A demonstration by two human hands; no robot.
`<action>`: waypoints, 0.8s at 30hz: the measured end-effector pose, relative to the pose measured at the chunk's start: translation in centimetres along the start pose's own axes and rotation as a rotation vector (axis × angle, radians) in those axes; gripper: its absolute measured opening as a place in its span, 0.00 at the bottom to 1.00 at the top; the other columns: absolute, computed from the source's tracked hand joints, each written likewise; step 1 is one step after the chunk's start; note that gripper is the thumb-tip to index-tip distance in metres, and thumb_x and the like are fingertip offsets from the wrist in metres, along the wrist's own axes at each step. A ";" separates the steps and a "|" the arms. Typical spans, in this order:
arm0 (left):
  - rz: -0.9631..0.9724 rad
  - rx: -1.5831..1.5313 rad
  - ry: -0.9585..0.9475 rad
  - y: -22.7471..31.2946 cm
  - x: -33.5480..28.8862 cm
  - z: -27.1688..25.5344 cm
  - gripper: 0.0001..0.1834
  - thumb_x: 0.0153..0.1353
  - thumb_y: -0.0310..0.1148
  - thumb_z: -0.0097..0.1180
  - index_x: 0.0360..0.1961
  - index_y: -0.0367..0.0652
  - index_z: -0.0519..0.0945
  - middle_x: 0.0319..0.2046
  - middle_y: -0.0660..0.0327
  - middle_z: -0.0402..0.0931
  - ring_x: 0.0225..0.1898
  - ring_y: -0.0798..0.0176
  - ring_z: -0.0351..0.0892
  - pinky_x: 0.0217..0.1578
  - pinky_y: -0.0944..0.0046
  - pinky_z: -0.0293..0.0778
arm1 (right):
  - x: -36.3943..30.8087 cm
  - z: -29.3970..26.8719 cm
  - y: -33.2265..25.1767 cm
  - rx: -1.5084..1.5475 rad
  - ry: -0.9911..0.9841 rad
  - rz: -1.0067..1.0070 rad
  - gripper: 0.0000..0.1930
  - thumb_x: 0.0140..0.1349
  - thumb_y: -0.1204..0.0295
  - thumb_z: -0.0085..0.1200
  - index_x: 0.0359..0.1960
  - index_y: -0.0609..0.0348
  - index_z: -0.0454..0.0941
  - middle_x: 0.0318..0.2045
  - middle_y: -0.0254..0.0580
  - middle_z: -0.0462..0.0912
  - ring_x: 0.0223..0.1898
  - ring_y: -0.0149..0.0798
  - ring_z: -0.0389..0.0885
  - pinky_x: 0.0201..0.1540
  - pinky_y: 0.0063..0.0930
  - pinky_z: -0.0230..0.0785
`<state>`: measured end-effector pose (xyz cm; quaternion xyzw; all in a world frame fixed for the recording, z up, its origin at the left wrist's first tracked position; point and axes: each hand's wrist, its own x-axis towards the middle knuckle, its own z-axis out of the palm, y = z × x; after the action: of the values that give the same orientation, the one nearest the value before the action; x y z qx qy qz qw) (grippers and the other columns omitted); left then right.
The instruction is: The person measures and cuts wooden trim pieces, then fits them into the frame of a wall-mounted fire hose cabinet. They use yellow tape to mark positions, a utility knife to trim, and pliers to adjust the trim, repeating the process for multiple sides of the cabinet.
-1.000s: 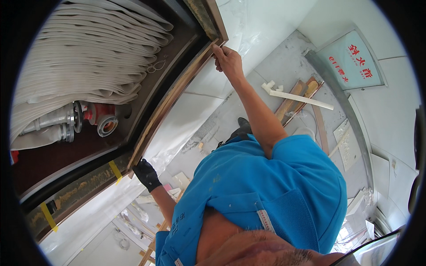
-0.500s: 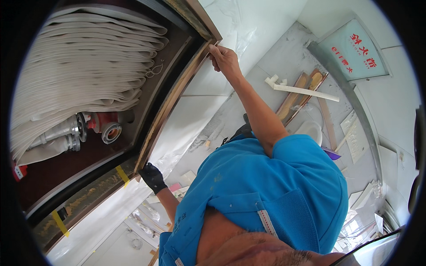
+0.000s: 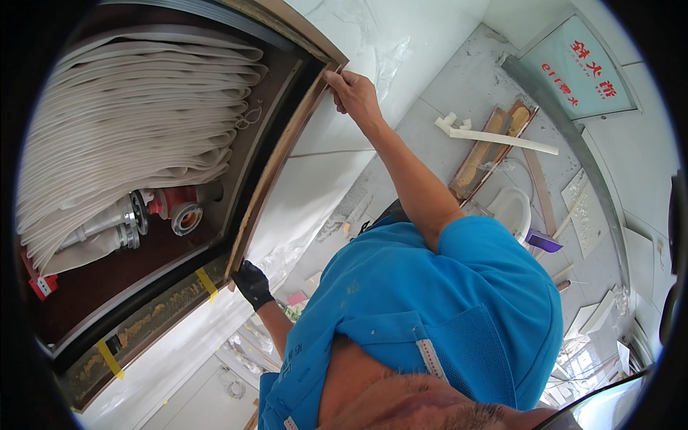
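A long brown trim strip runs along one side of the dark cabinet frame. My bare right hand pinches its upper end at the frame's corner, fingertips on the edge. At the lower end, my left hand, in a black glove, is closed round the strip by the other corner. Inside the cabinet lies a thick stack of folded white fire hose. Beside it are metal couplings and a red hydrant valve. The strip's far face is hidden.
Yellow tape crosses a lower frame member smeared with dried foam. On the floor lie foam-coated boards, a white pipe, a white basin, a purple scoop-like thing and board scraps. A glass panel with red lettering stands far right.
The view has shifted slightly, so the cabinet sits a little lower and the floor items farther right. Both hands keep their places on the trim strip.
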<state>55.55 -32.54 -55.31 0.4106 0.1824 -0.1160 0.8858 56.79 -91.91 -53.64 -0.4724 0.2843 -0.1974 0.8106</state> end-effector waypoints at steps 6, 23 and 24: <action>0.011 0.023 0.037 0.2 0.3 -1.1 0.18 0.67 0.47 0.58 0.44 0.42 0.81 0.35 0.63 0.83 0.37 0.64 0.79 0.39 0.69 0.78 | -0.4 0.2 -0.6 -0.030 0.019 0.013 0.23 0.69 0.54 0.57 0.21 0.57 0.73 0.15 0.31 0.70 0.16 0.25 0.67 0.19 0.21 0.60; 0.089 0.036 0.049 0.1 0.4 -1.9 0.17 0.70 0.44 0.54 0.48 0.42 0.81 0.40 0.62 0.85 0.44 0.61 0.81 0.44 0.66 0.79 | -0.1 0.5 -0.3 -0.060 0.076 0.031 0.23 0.67 0.53 0.57 0.23 0.61 0.77 0.16 0.33 0.73 0.17 0.27 0.71 0.21 0.23 0.66; 0.125 0.039 0.108 -0.8 0.2 0.1 0.17 0.70 0.44 0.54 0.47 0.42 0.82 0.39 0.61 0.85 0.43 0.62 0.81 0.44 0.67 0.79 | 0.4 0.4 0.2 -0.073 0.071 0.017 0.23 0.66 0.53 0.57 0.24 0.63 0.78 0.16 0.34 0.74 0.16 0.28 0.72 0.21 0.24 0.68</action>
<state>55.51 -33.16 -55.86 0.4441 0.2015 -0.0420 0.8720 57.37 -91.78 -53.73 -0.4919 0.3240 -0.1967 0.7838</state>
